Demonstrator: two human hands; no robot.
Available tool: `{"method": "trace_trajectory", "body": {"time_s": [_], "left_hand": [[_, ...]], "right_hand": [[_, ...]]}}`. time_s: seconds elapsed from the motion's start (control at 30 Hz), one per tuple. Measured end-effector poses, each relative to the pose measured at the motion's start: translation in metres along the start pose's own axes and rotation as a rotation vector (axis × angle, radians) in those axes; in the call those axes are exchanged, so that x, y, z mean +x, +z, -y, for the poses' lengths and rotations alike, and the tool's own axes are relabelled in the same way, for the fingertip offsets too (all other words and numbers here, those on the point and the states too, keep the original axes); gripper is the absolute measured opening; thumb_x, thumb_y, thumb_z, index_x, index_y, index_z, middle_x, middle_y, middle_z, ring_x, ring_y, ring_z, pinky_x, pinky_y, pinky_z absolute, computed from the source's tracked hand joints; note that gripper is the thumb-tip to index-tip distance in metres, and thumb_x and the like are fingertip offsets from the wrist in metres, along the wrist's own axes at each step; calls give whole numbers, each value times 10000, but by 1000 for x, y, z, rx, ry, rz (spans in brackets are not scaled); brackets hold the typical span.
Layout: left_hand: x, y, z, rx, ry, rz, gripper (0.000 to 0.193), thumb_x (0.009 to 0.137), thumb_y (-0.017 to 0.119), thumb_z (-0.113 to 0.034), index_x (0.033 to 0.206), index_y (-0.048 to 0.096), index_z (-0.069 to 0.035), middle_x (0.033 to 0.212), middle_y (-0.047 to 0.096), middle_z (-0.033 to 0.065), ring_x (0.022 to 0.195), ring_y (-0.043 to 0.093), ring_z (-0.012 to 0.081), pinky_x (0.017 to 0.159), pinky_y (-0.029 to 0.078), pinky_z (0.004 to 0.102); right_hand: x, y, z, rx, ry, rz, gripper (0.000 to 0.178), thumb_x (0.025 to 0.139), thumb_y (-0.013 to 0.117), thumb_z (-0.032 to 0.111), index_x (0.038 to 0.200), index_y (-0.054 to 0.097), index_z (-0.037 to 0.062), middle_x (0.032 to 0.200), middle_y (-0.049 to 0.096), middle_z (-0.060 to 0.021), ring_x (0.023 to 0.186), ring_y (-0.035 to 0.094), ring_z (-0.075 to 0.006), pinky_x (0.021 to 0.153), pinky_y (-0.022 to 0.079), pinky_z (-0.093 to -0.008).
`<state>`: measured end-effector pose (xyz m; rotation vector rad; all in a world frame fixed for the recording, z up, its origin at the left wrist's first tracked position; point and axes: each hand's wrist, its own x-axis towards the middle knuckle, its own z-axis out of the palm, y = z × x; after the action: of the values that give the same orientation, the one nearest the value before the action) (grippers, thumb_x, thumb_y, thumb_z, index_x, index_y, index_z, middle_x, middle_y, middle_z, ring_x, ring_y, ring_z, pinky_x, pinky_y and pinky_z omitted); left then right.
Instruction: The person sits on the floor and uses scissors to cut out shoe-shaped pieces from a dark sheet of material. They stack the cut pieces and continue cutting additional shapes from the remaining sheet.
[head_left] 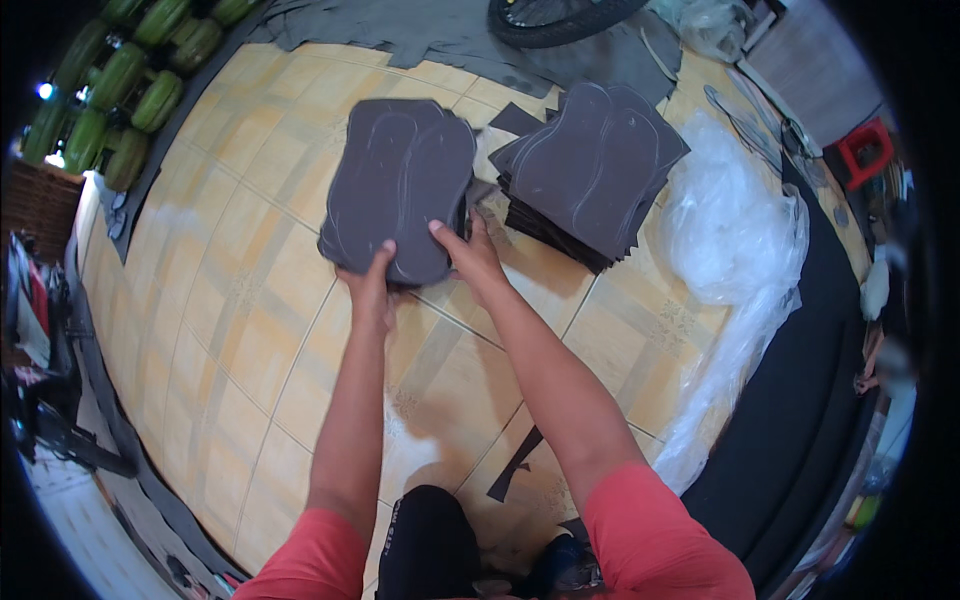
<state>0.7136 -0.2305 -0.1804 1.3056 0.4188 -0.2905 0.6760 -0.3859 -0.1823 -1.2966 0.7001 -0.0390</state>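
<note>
A stack of dark grey-brown sheets [398, 175], its top marked with pale curved outlines like shoe soles, is between my hands over the tiled floor. My left hand [368, 290] grips its near left edge, thumb on top and fingers underneath. At the near right edge, my right hand [472, 258] holds it the same way, thumb over the top sheet. Whether the stack is fully off the floor I cannot tell. Just to its right stands a second, uneven stack of similar sheets [592, 165], also with curved outlines on top.
Crumpled clear plastic [735, 215] lies right of the stacks, beside a long black roll of material [790, 430]. A dark scrap [515, 465] is on the tiles near my knee. Grey cloth [440, 30] and a wheel [560, 25] are at the back; green cylinders [120, 75] stand far left.
</note>
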Motion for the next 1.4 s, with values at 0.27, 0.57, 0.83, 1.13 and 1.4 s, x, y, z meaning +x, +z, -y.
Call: {"method": "trace_trajectory", "body": {"time_s": [0.27, 0.57, 0.83, 1.13, 1.4], "left_hand": [[90, 98, -37, 229, -7, 149, 1135, 717, 826, -262, 1475, -12, -157, 1445, 319, 230, 1269, 452, 416, 777, 544, 589], [115, 143, -30, 337, -164, 321, 1228, 717, 850, -353, 1486, -80, -130, 1422, 343, 287, 1242, 481, 468, 763, 568, 599], [29, 13, 29, 305, 181, 278, 922, 933, 675, -339, 1565, 30, -154, 1493, 311, 278, 1337, 415, 393, 1046, 427, 471], [-270, -358, 107, 1752, 539, 67, 746, 899, 571, -294, 1513, 263, -2, 1582, 211, 244, 1481, 162, 404, 1187, 103, 552], [-271, -362, 117, 1695, 645, 52, 713, 909, 562, -300, 1513, 292, -34, 1587, 235, 208, 1483, 188, 368, 1193, 111, 530]], "right_hand": [[-69, -229, -68, -118, -76, -594, 273, 1006, 528, 324, 1089, 577, 69, 866, 629, -60, 746, 597, -136, 634, 493, -283], [15, -205, 68, -329, -171, -474, 1110, 799, 681, 535, 1578, 15, 108, 1510, 284, -325, 1351, 413, -411, 1101, 356, -435], [11, -215, 75, -354, -96, -447, 1163, 761, 704, 542, 1577, 0, 105, 1467, 348, -349, 1341, 422, -440, 1102, 359, -421], [-156, -236, -75, -528, -481, -542, 531, 868, 687, 152, 1349, 497, 31, 1228, 587, -181, 1120, 603, -308, 960, 477, -400], [-306, -276, -106, -805, -581, -558, 273, 862, 626, 50, 1134, 619, 31, 1007, 624, -141, 966, 623, -291, 857, 503, -388]]}}
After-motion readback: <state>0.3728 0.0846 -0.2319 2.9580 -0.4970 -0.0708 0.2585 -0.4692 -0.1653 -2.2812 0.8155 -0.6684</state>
